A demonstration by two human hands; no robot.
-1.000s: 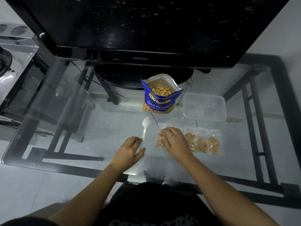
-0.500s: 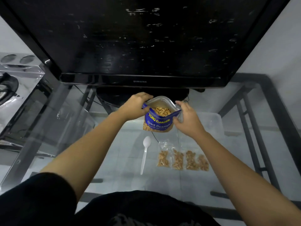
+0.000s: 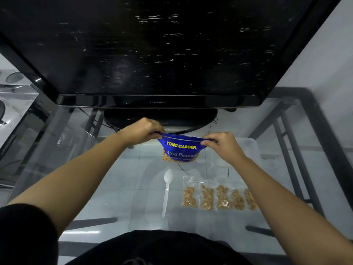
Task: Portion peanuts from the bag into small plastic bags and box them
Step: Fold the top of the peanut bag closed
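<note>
A blue peanut bag [image 3: 180,150] stands on the glass table in front of the TV stand. My left hand [image 3: 143,131] pinches its top left corner and my right hand [image 3: 222,143] pinches its top right corner; the top edge is pulled flat and closed between them. Several small clear plastic bags of peanuts [image 3: 217,197] lie in a row on the glass, nearer to me and to the right. A white plastic spoon [image 3: 167,190] lies left of them. The clear plastic box [image 3: 248,148] sits behind my right hand, partly hidden by it.
A large black TV [image 3: 158,54] stands on its base [image 3: 160,117] at the back of the glass table [image 3: 114,188]. A black metal frame [image 3: 298,150] shows through the glass at right. A wall rises at right, and a glossy object sits at far left.
Both hands left the small bags, reached forward and took the peanut bag by its top corners. Its open mouth, showing peanuts before, is now pulled flat and shut.
</note>
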